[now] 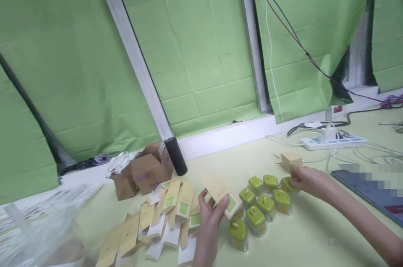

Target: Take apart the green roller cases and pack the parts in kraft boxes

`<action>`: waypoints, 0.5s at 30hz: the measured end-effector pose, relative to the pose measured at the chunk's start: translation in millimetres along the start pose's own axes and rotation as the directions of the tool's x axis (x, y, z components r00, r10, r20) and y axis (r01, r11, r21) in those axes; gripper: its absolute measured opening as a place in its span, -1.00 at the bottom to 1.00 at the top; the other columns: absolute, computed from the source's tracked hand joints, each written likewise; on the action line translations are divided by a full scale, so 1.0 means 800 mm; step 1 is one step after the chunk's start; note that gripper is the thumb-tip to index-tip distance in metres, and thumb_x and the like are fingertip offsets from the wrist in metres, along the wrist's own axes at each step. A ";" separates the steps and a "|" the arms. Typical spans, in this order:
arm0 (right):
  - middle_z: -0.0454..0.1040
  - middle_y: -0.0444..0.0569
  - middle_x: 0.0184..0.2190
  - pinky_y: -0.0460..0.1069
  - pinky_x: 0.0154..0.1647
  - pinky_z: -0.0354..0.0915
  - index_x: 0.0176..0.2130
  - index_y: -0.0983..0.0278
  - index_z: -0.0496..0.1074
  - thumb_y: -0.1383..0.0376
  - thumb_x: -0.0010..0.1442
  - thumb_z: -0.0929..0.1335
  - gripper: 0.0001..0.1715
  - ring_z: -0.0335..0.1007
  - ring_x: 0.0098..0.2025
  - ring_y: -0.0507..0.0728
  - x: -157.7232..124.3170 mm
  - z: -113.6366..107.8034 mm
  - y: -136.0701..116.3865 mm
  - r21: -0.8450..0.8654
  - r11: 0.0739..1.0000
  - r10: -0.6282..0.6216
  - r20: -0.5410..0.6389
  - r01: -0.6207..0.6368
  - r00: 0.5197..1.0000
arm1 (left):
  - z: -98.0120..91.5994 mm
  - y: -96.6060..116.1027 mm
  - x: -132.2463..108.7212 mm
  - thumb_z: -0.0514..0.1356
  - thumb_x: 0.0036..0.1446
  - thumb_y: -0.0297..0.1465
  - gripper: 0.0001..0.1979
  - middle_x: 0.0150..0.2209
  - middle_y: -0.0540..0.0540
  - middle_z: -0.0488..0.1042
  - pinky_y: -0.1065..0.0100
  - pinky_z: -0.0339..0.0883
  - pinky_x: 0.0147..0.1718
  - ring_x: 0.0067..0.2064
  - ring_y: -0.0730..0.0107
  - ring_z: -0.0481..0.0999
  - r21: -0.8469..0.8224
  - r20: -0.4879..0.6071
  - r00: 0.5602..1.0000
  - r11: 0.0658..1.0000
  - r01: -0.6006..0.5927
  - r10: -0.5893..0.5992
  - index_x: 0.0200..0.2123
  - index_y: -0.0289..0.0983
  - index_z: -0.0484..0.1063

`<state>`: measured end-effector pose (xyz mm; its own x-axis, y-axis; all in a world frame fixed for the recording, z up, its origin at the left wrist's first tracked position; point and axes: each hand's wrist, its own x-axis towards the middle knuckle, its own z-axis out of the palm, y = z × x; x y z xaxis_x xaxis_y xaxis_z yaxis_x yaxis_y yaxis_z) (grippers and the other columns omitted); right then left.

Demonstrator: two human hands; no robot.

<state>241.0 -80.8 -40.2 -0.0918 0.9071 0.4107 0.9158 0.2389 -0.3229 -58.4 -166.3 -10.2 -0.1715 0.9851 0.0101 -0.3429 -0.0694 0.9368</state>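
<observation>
My left hand [211,216] holds a cream-coloured carton [218,189] with a green square on it, pinched between thumb and fingers. My right hand [300,179] reaches in from the right, its fingers closed on the green lid of a small jar [286,184] at the back right of the group. Several clear jars with green lids [266,202] stand between my hands. To the left of my left hand lies a loose pile of cream and white cartons [170,212], some with green squares. Just behind my right hand stands a small cream box [291,160].
Brown cardboard boxes [147,170] and a black cylinder [175,156] stand at the back left. A white power strip [333,142] with cables lies back right, near a dark tablet-like device [368,193]. Clear plastic [47,233] covers the near left. Green sheets [189,48] hang behind.
</observation>
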 end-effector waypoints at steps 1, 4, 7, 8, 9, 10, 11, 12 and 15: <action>0.47 -0.02 -0.52 -0.02 -0.64 0.18 -0.50 0.21 0.30 0.27 0.06 0.27 -0.88 0.36 -0.61 0.14 -0.003 0.001 -0.011 -0.004 1.000 -0.029 -0.010 0.029 1.000 | 0.003 0.002 -0.003 0.37 -0.11 -0.32 -0.37 -0.08 -0.23 0.50 0.22 0.37 -0.12 -0.05 0.11 0.51 -0.020 -0.001 0.999 0.999 0.040 -0.040 -0.03 -0.18 0.10; 0.44 0.14 -0.03 0.08 -0.26 0.41 -0.10 0.25 0.39 0.25 0.15 0.29 -0.71 0.49 -0.20 0.21 -0.018 0.001 -0.060 0.007 0.985 -0.172 -0.050 0.172 0.984 | 0.012 0.006 -0.009 0.32 -0.02 -0.33 -0.47 -0.07 -0.22 0.50 0.25 0.41 -0.18 -0.06 0.12 0.52 -0.042 0.009 0.995 0.994 0.097 -0.096 -0.03 -0.22 0.15; 0.31 0.04 0.17 0.09 0.04 0.34 0.12 0.17 0.26 0.32 0.11 0.38 -0.42 0.30 0.12 0.21 -0.035 0.003 -0.115 -0.031 0.815 -0.579 -0.116 0.579 0.807 | 0.020 0.004 -0.007 0.33 -0.01 -0.36 -0.51 -0.08 -0.21 0.51 0.30 0.44 -0.25 -0.13 0.17 0.55 -0.091 0.035 0.989 0.985 0.144 -0.142 -0.04 -0.24 0.20; 0.37 -0.01 0.13 0.08 0.06 0.33 0.11 0.16 0.27 0.38 0.15 0.35 -0.47 0.33 0.10 0.16 -0.038 0.004 -0.130 -0.076 0.724 -0.687 -0.163 0.686 0.708 | 0.022 0.002 -0.005 0.32 0.01 -0.38 -0.54 -0.09 -0.21 0.51 0.32 0.44 -0.28 -0.16 0.21 0.56 -0.121 0.054 0.985 0.978 0.171 -0.165 -0.05 -0.26 0.22; 0.42 -0.03 0.09 0.05 0.08 0.31 0.10 0.21 0.30 0.43 0.19 0.31 -0.53 0.35 0.08 0.12 -0.040 0.005 -0.142 -0.121 0.643 -0.762 -0.206 0.756 0.614 | 0.024 0.000 -0.002 0.30 0.03 -0.40 -0.59 -0.10 -0.21 0.51 0.34 0.45 -0.30 -0.20 0.24 0.56 -0.153 0.072 0.977 0.966 0.207 -0.198 -0.07 -0.29 0.25; 0.47 -0.05 0.04 0.02 0.09 0.30 0.07 0.25 0.33 0.47 0.22 0.28 -0.59 0.38 0.05 0.09 -0.040 0.007 -0.151 -0.167 0.586 -0.802 -0.257 0.793 0.539 | 0.025 -0.001 0.001 0.27 0.06 -0.41 -0.65 -0.12 -0.23 0.52 0.36 0.44 -0.34 -0.25 0.29 0.56 -0.183 0.086 0.968 0.951 0.250 -0.238 -0.09 -0.32 0.28; 0.51 -0.05 -0.01 0.00 0.10 0.29 0.04 0.29 0.35 0.49 0.25 0.25 -0.62 0.40 0.02 0.07 -0.038 0.008 -0.156 -0.209 0.550 -0.822 -0.307 0.809 0.480 | 0.026 -0.002 0.004 0.24 0.10 -0.42 -0.71 -0.13 -0.24 0.52 0.39 0.44 -0.38 -0.30 0.33 0.56 -0.207 0.093 0.956 0.934 0.291 -0.277 -0.11 -0.36 0.31; 0.53 -0.04 -0.04 -0.02 0.11 0.28 0.02 0.33 0.37 0.49 0.26 0.23 -0.65 0.41 0.01 0.05 -0.035 0.009 -0.158 -0.244 0.527 -0.831 -0.348 0.814 0.434 | 0.027 -0.002 0.006 0.21 0.12 -0.43 -0.75 -0.15 -0.25 0.53 0.41 0.43 -0.41 -0.35 0.38 0.55 -0.223 0.091 0.946 0.920 0.323 -0.311 -0.13 -0.40 0.34; 0.54 -0.01 -0.05 -0.03 0.11 0.27 0.00 0.38 0.38 0.48 0.26 0.24 -0.68 0.39 0.03 0.06 -0.023 0.012 -0.154 -0.320 0.469 -0.852 -0.408 0.823 0.328 | 0.032 0.004 0.013 0.18 0.14 -0.46 -0.80 -0.20 -0.26 0.54 0.45 0.42 -0.48 -0.42 0.44 0.52 -0.217 0.063 0.945 0.919 0.328 -0.322 -0.18 -0.45 0.40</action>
<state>126.4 -123.5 -16.3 -0.6513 -0.0474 0.7574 0.4795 0.7478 0.4592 -37.3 -152.5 1.7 0.0069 0.9628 -0.2702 -0.5723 0.2254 0.7885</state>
